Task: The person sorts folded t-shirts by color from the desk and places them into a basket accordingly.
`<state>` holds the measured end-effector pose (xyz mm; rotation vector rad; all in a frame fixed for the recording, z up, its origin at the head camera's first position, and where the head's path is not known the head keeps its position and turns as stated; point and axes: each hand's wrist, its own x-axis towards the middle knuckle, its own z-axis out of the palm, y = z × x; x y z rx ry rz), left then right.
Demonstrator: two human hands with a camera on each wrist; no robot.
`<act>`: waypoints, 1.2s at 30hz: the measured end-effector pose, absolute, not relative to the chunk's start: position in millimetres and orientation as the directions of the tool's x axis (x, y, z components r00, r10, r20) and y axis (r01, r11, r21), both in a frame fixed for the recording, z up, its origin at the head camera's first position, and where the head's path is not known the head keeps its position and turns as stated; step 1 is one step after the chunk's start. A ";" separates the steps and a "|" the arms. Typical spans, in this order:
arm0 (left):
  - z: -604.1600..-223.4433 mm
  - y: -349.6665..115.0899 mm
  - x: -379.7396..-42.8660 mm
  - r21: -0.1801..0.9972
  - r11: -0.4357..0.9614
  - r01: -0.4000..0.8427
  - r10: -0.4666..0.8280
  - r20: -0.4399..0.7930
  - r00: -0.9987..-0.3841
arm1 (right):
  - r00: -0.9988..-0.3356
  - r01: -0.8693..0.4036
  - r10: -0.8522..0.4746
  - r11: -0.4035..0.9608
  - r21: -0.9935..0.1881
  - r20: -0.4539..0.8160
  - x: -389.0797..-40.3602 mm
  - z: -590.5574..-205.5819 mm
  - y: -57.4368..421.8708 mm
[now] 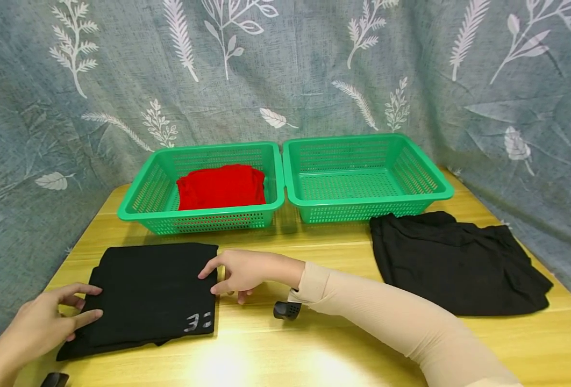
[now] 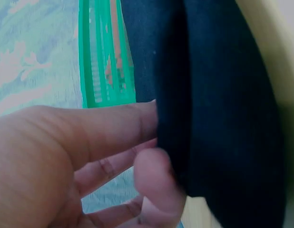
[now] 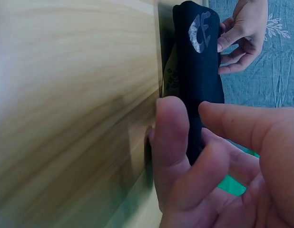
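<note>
Left hand (image 1: pixel 43 325) at left edge of folded black cloth (image 1: pixel 152 287), likely steadying it; thumb and forefinger parted, tips touching, no firm pinch visible. Cloth lies flat on table (image 1: pixel 266 349) before green basket (image 1: pixel 203 213), presumably to keep edges square. Right hand (image 1: pixel 244 270) at opposite edge, apparently balancing; fingers loosely spread, tips at cloth, nothing gripped.

Passable: wood-grain tabletop (image 1: pixel 276 355) between folded black cloth with white marking (image 1: pixel 155 290) and rumpled black cloth (image 1: pixel 464 263); beige sleeve (image 1: pixel 392 312) bars part. Green perforated plastic left basket (image 1: pixel 203 215) and matching right basket (image 1: pixel 368 201) wall off the back; right basket accessible from above. Left hand (image 1: pixel 41 325), right hand (image 1: pixel 244 271) block folded cloth's sides.
</note>
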<state>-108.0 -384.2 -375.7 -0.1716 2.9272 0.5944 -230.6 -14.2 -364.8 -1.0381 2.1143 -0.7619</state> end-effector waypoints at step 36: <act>-368.3 -234.7 -120.5 0.695 0.704 0.147 0.334 -0.141 -0.932 | -0.639 -0.356 -0.699 0.638 -0.683 -0.320 -198.9 -345.3 167.7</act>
